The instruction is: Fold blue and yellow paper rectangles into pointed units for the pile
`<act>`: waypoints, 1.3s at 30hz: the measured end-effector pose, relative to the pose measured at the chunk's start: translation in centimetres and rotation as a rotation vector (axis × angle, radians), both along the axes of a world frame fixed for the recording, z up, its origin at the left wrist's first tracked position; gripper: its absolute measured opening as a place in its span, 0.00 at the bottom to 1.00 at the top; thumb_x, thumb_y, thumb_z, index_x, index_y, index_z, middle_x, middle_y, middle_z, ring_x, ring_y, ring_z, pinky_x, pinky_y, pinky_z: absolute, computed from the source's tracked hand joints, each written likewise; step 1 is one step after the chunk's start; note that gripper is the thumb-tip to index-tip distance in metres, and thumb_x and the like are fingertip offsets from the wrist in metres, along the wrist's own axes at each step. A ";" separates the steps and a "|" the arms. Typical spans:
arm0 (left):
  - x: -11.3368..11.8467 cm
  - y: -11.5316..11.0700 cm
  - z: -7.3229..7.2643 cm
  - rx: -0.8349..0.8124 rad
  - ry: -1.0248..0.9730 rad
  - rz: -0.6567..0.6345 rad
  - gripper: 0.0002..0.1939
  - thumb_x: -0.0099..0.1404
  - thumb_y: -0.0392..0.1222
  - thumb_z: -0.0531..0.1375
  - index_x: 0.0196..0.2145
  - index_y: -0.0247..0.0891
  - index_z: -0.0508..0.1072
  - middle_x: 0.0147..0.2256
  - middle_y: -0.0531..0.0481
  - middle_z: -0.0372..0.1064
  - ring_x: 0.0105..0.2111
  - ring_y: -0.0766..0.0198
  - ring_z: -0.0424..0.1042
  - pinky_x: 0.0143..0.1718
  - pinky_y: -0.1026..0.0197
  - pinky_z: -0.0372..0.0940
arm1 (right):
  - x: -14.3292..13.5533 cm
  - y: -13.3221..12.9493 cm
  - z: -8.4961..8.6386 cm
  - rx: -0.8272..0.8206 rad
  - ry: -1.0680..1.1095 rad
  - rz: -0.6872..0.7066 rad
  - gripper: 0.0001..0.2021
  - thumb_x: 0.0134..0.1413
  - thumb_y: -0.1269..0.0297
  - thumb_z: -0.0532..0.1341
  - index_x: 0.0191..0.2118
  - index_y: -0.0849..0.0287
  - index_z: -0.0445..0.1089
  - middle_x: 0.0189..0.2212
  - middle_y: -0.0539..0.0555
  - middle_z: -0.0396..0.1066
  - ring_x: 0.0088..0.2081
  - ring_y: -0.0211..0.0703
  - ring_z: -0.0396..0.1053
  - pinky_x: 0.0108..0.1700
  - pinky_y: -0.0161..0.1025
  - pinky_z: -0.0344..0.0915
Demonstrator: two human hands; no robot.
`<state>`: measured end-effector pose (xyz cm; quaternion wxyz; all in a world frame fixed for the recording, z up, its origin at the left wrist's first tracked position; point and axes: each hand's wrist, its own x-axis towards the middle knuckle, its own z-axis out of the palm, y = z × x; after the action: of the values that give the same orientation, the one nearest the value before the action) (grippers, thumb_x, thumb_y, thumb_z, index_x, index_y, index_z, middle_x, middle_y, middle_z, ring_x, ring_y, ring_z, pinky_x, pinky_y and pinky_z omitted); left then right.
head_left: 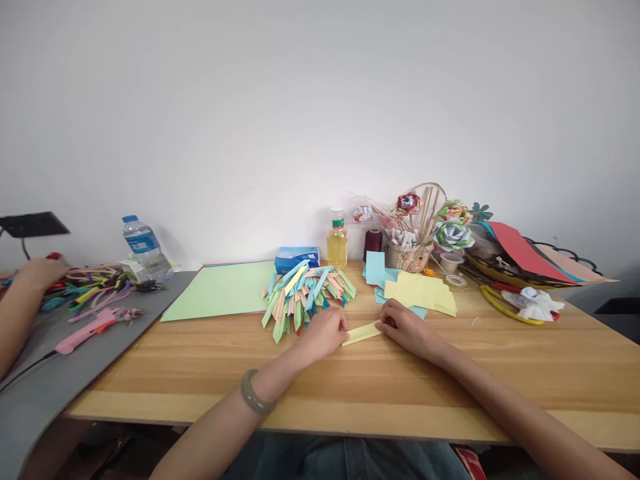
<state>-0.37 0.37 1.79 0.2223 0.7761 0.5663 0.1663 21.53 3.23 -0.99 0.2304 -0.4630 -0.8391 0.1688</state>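
Note:
Between my two hands a narrow yellow paper strip (362, 333), apparently folded lengthwise, lies close to the tabletop. My left hand (325, 332), below a wrist with a green bangle (256, 392), pinches the strip's left end. At the other end, the fingers of my right hand (404, 327) are closed on it. Just beyond my left hand is a heap of folded paper strips (295, 300) in green, blue, peach and yellow. Past my right hand lie flat yellow paper pieces (425, 291), partly over blue paper pieces (376, 268).
Green paper sheets (220, 287) lie left of the heap. Along the wall stand a blue tissue pack (297, 259), a bottle of yellow liquid (337, 241), a thread spool (373, 245) and a basket (407, 257) with paper flowers. At left, another person's hand (43, 272) is near a pink glue gun (95, 328).

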 end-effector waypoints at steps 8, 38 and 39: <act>-0.7 0.7 0.5 -0.161 -0.069 -0.025 0.04 0.53 0.31 0.59 0.29 0.35 0.72 0.30 0.52 0.72 0.32 0.66 0.71 0.31 0.68 0.62 | 0.1 0.2 -0.3 0.007 0.002 0.010 0.06 0.53 0.67 0.54 0.26 0.57 0.59 0.31 0.52 0.61 0.28 0.38 0.63 0.32 0.38 0.62; -0.9 -0.4 1.2 0.080 0.219 -0.358 0.22 0.63 0.31 0.48 0.47 0.49 0.73 0.33 0.48 0.63 0.32 0.62 0.65 0.32 0.64 0.57 | 0.3 0.5 -0.5 0.005 0.037 0.009 0.03 0.51 0.67 0.55 0.29 0.57 0.59 0.30 0.52 0.60 0.29 0.39 0.61 0.33 0.38 0.61; -0.8 -0.6 1.3 0.095 0.228 -0.373 0.21 0.64 0.32 0.48 0.48 0.49 0.72 0.33 0.48 0.63 0.32 0.62 0.65 0.32 0.64 0.57 | 0.3 0.5 -0.6 0.001 0.050 0.006 0.02 0.51 0.67 0.55 0.30 0.57 0.60 0.31 0.52 0.61 0.29 0.39 0.61 0.33 0.39 0.61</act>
<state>-1.21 -0.20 3.05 0.1470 0.8907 0.4259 0.0599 21.81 3.69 -1.55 0.2511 -0.4559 -0.8345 0.1809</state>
